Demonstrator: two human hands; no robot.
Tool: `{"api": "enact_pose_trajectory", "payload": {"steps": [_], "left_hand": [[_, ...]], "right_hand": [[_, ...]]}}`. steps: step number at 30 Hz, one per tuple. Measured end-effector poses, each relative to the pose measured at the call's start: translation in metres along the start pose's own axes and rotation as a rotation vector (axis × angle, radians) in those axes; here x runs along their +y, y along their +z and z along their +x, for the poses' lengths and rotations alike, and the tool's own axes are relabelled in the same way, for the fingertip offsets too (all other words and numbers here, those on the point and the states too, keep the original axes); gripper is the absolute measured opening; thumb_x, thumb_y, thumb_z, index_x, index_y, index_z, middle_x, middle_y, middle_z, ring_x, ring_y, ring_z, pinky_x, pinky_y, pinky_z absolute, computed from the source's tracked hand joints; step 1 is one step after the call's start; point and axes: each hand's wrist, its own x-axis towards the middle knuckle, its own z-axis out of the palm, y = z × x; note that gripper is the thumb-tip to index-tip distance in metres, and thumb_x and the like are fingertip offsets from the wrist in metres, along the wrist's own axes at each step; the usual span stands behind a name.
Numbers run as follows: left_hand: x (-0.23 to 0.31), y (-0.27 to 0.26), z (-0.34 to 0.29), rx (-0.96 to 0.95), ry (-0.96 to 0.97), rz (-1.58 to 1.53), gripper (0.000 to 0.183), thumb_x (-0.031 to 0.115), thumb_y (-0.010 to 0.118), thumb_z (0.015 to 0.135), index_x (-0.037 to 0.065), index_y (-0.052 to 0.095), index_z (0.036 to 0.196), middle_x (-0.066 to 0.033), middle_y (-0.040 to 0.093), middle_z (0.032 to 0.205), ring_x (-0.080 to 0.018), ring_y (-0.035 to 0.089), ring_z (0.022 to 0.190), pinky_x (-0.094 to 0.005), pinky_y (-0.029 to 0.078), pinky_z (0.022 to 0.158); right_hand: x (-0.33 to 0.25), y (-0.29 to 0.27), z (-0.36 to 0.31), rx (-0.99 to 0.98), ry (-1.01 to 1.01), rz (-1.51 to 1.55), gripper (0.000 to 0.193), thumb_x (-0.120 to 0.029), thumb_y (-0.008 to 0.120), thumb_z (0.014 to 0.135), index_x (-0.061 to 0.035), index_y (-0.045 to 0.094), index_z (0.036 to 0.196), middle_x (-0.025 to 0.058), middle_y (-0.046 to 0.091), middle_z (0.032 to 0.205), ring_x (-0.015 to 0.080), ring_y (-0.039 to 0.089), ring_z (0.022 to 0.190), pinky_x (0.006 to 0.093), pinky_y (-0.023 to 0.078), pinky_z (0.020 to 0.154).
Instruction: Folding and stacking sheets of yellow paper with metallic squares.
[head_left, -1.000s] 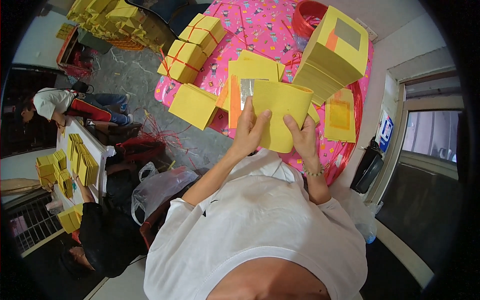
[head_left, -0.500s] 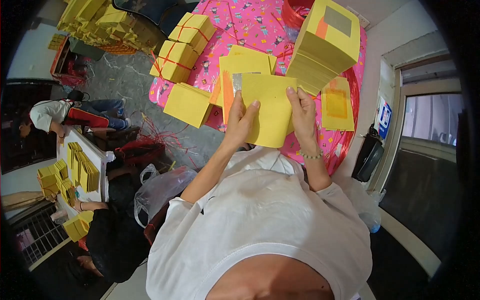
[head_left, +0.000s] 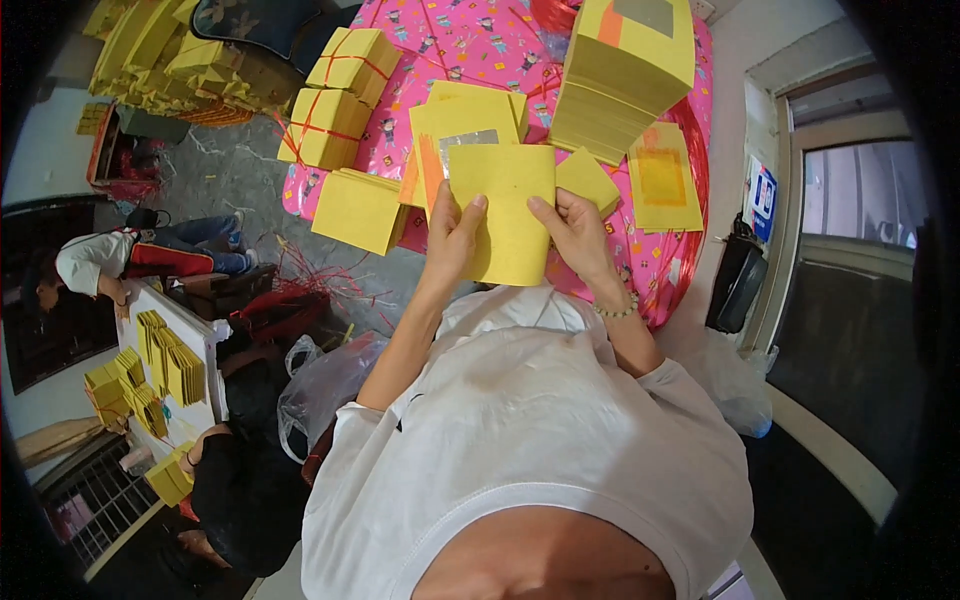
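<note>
- Since the earlier frame, the yellow paper sheet (head_left: 508,212) has come up flatter and squarer to my view, and both hands have shifted to its lower corners.
- I see my left hand (head_left: 452,238) closed on the sheet's lower left edge, thumb on the front, fingers behind.
- My right hand (head_left: 577,232) pinches the lower right edge the same way; a bead bracelet (head_left: 617,311) sits at that wrist.
- Just behind the sheet, touching it on the left-hand grip's side, is a fanned handful of similar sheets (head_left: 462,122), one showing a silver foil square, with an orange edge peeking out.
- Beyond the grip lies the pink patterned worktop (head_left: 470,40), carrying a tall stack of yellow paper (head_left: 618,75) past the right hand and string-tied bundles (head_left: 330,122) past the left.
- To do this step well, I judge both pinches should stay light and level so the sheet stays uncreased and comes away from those behind it singly.
- Hidden: the fingers behind the sheet, so I cannot tell whether each grip holds one sheet or several.
- Off to the left, other people sit among more yellow stacks (head_left: 150,370), too small to make out clearly.
</note>
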Motion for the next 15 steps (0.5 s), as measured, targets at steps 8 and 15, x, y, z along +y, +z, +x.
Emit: {"api": "enact_pose_trajectory", "payload": {"steps": [8,15], "left_hand": [[-0.005,-0.005,-0.003,0.012,-0.082,0.019,0.026,0.006,0.049,0.092,0.0,0.042,0.116,-0.0082,0.056,0.108,-0.0132,0.053,0.099,-0.0282,0.043,0.086],[-0.008,-0.007,-0.003,0.035,-0.076,0.074,0.027,0.008,0.051,0.092,0.0,0.043,0.116,-0.0077,0.055,0.108,-0.012,0.052,0.099,-0.027,0.043,0.085]], "right_hand": [[0.022,-0.002,-0.014,-0.028,0.073,-0.013,0.025,-0.014,0.061,0.088,0.0066,0.063,0.102,0.0062,0.067,0.088,0.0072,0.06,0.075,0.0226,0.049,0.065],[0.018,-0.004,-0.022,-0.112,0.145,-0.009,0.028,-0.01,0.059,0.09,0.0051,0.058,0.113,0.0066,0.065,0.101,0.0095,0.06,0.088,0.0241,0.049,0.079]]}}
